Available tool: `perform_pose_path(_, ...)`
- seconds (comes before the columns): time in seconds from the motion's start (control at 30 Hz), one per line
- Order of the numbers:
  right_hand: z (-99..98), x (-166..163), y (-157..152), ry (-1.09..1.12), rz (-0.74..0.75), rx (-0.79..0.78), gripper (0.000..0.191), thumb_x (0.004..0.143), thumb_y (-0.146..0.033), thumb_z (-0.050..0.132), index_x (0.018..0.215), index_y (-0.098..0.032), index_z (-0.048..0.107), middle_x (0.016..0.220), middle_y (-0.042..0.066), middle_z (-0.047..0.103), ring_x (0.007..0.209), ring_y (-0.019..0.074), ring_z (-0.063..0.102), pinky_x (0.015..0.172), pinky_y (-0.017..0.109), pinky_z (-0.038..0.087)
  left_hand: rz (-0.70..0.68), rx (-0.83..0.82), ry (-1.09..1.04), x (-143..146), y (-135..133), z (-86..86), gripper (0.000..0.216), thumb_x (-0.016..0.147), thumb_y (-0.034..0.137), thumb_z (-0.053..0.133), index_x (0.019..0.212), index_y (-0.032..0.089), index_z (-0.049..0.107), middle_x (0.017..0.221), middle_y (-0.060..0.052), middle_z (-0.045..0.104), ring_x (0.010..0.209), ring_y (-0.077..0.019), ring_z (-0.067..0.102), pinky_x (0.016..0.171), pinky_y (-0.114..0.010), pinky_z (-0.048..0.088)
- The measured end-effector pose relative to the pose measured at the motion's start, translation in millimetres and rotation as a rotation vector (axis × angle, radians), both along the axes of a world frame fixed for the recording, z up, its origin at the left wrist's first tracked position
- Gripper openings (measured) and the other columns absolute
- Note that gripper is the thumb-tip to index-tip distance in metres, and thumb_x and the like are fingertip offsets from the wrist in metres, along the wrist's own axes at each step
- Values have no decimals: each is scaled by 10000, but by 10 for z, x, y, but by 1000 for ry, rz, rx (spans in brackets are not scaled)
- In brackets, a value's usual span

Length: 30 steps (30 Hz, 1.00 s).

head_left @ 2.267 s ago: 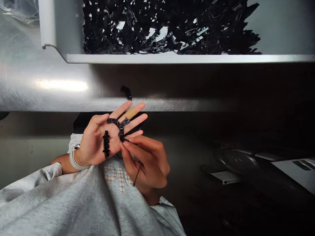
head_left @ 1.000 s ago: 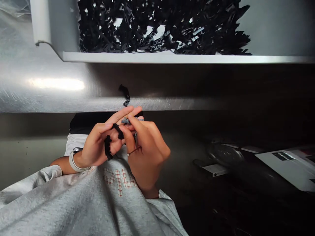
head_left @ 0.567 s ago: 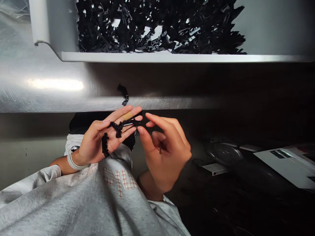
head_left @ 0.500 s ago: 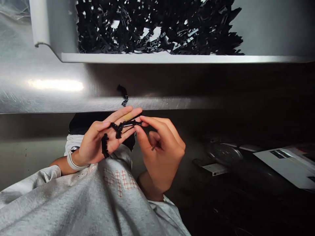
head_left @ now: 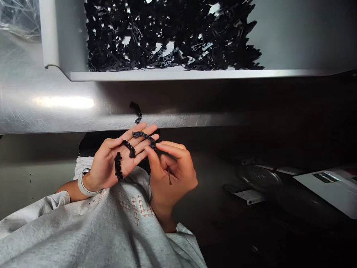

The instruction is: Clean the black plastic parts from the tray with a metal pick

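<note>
My left hand (head_left: 107,163) lies palm up with its fingers stretched out. On the palm rests a dark, jagged plastic strip (head_left: 118,166), and a second bent black plastic piece (head_left: 129,149) lies across the finger bases, near the thumb tip. Between thumb and forefinger, my right hand (head_left: 173,171) pinches one end of a curved black plastic piece (head_left: 143,136), which stretches over the left fingers. A small thin dark item (head_left: 169,175) sticks out from the right hand's curled fingers; its kind is unclear. Just beyond the left fingertips, another black piece (head_left: 136,111) sits on the metal table.
A white tray (head_left: 167,75) with a heap of small black plastic parts (head_left: 167,37) stands on the metal table (head_left: 64,119). Clear plastic wrapping (head_left: 19,16) lies at the upper left. At the right, a white sheet-like item (head_left: 323,190) shows in the dark.
The piece pinched by my right hand has swung, its free end now higher over the left fingers. My right hand has shifted slightly left and its palm shows more. The view has shifted slightly.
</note>
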State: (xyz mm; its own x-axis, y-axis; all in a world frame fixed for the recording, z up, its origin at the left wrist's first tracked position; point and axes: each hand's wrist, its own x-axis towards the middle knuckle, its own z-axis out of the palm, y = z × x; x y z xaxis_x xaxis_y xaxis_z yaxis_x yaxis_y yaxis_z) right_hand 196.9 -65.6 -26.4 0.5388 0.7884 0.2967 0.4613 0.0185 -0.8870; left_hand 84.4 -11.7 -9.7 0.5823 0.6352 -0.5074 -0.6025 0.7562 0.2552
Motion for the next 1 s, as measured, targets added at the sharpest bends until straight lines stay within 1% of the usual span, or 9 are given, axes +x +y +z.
perform_pose_path(0.2, -17, -56, 17, -34, 107, -28, 173, 853, -102, 751, 891, -216, 626, 825, -52, 665, 503, 42, 432, 488, 194, 407, -6, -52, 28, 7, 8, 58, 706, 868, 281, 502, 1550, 130, 401, 1504, -119, 597, 1516, -298, 393, 1237, -432, 344)
perform_pose_path(0.37, 12, 75, 5, -24, 179, -60, 94, 885, -183, 739, 880, -218, 653, 815, -40, 667, 526, 61, 466, 507, 205, 440, 35, -91, 47, 11, 27, 86, 739, 873, 229, 463, 1596, 187, 316, 1600, -80, 493, 1544, -290, 337, 1249, -444, 323)
perform_pose_path(0.43, 6, 170, 43, -6, 163, -45, 67, 913, -207, 705, 866, -222, 660, 799, -41, 658, 527, 65, 477, 501, 209, 433, 46, -95, 44, -5, 33, 85, 746, 876, 241, 456, 1604, 199, 299, 1618, -71, 469, 1556, -286, 308, 1259, -452, 301)
perform_pose_path(0.5, -24, 266, 122, -24, 86, -39, 102, 931, -213, 673, 832, -220, 655, 748, -50, 626, 501, 64, 456, 480, 212, 402, 55, -99, 53, -35, 40, 87, 755, 877, 265, 456, 1608, 189, 283, 1622, -75, 462, 1567, -279, 281, 1268, -451, 280)
perform_pose_path(0.6, -95, 352, 289, -108, 46, -110, 79, 920, -218, 671, 844, -204, 657, 756, -31, 617, 523, 81, 492, 466, 224, 387, 67, -102, 93, -91, 51, 112, 781, 869, 274, 463, 1610, 140, 257, 1605, -104, 481, 1569, -273, 275, 1274, -444, 266)
perform_pose_path(0.67, -132, 343, 396, -194, 139, -183, 53, 913, -233, 676, 927, -183, 678, 803, 4, 625, 649, 131, 595, 524, 246, 440, 79, -87, 92, -125, 56, 143, 775, 868, 274, 458, 1604, 126, 264, 1588, -115, 502, 1559, -268, 304, 1274, -446, 266)
perform_pose_path(0.73, -145, 290, 478, -291, 219, -221, 137, 926, -246, 647, 1021, -155, 686, 857, 37, 634, 749, 176, 637, 605, 286, 482, 92, -65, 71, -154, 60, 175, 754, 871, 288, 448, 1592, 131, 293, 1582, -118, 510, 1546, -269, 335, 1275, -459, 261)
perform_pose_path(0.87, -107, 152, 571, -461, 242, -265, 214, 935, -226, 566, 1091, -128, 676, 914, 74, 649, 715, 196, 603, 598, 318, 446, 120, -23, 33, -205, 73, 209, 748, 856, 329, 448, 1581, 192, 325, 1628, -82, 450, 1563, -277, 297, 1283, -484, 236)
perform_pose_path(1.0, -64, 70, 630, -567, 187, -363, 188, 927, -245, 539, 1050, -156, 650, 909, 73, 641, 708, 213, 572, 557, 317, 378, 149, 18, 9, -240, 103, 216, 770, 838, 325, 440, 1592, 266, 298, 1676, -16, 371, 1593, -253, 208, 1289, -470, 221)
